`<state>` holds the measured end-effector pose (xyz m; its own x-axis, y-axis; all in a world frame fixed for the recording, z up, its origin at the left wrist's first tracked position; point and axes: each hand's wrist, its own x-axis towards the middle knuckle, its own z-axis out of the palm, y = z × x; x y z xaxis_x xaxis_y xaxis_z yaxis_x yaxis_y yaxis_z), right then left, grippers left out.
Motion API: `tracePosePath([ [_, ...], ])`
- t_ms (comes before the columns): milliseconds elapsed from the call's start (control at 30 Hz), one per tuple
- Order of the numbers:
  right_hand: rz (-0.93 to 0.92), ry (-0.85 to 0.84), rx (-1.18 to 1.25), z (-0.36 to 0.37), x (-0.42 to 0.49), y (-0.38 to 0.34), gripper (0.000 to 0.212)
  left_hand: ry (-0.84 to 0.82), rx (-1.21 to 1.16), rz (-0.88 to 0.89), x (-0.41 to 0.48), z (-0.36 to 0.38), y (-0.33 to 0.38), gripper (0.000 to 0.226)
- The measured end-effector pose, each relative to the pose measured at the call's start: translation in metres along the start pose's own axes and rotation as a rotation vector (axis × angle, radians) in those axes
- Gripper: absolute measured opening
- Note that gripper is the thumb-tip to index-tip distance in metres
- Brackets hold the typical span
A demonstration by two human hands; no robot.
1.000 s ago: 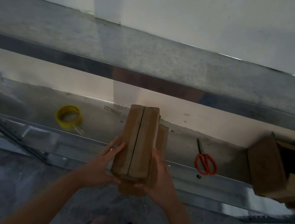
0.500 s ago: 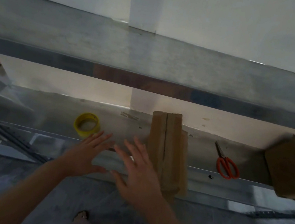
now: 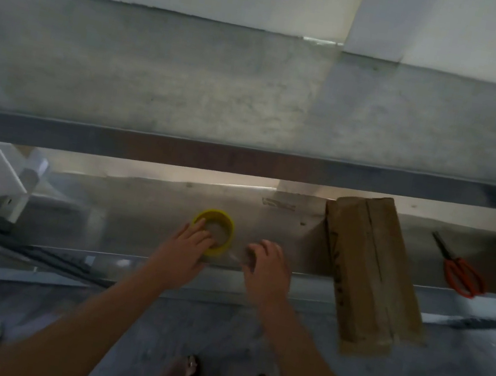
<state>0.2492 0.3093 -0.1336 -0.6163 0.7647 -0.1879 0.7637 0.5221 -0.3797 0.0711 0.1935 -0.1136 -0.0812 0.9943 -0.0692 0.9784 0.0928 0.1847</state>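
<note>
A person's left hand (image 3: 187, 251) grips the yellow tape roll (image 3: 228, 237) on the lower shelf (image 3: 133, 227), its fingers hooked into the core with the tips hidden. The right hand (image 3: 268, 271) hovers just beside the roll with its fingers bent, and blur hides whether they pinch anything. A cardboard box (image 3: 368, 268) stands farther right.

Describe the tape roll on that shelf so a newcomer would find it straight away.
Look at the lower metal shelf under the wide grey ledge. Left of the long cardboard box lying across its front edge, the left hand holds the tape roll, fingers in its core. It is the only round, yellow thing there; the scissors farther right are orange-handled.
</note>
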Motion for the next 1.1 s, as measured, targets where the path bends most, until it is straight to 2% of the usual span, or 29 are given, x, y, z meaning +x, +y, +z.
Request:
tracePosePath([
  [100, 0.01, 0.056, 0.019, -0.002, 0.004, -0.001, 0.014, 0.01, -0.05, -0.002, 0.005, 0.003, -0.001, 0.041],
  [233, -0.002, 0.036, 0.017, -0.006, 0.003, 0.001, 0.009, 0.052, -0.13, 0.0, 0.006, 0.005, -0.002, 0.029],
  [400, -0.054, -0.045, -0.087, -0.005, 0.001, 0.001, 0.014, 0.091, -0.104, 0.052, 0.007, -0.003, -0.003, 0.031],
  [567, -0.029, -0.01, 0.189, -0.023, -0.021, -0.006, 0.011, 0.158, -0.204, 0.019, -0.01, -0.023, 0.01, 0.031],
  [767, -0.123, 0.004, 0.24, -0.058, -0.056, -0.004, 0.012, 0.145, -0.456, -0.066, -0.05, -0.053, 0.044, 0.053],
  [867, -0.085, -0.074, 0.341, -0.076, -0.084, 0.01, 0.022, 0.186, -0.593, -0.112, -0.072, -0.058, 0.075, 0.049],
  [1000, -0.079, -0.206, 0.513, -0.098, -0.12, 0.047, 0.006, 0.244, -0.609, -0.15, -0.089, -0.053, 0.13, 0.054],
  [1100, -0.057, -0.359, 0.572, -0.115, -0.149, 0.083, 0.016, 0.284, -0.617, -0.191, -0.095, -0.046, 0.178, 0.051],
])
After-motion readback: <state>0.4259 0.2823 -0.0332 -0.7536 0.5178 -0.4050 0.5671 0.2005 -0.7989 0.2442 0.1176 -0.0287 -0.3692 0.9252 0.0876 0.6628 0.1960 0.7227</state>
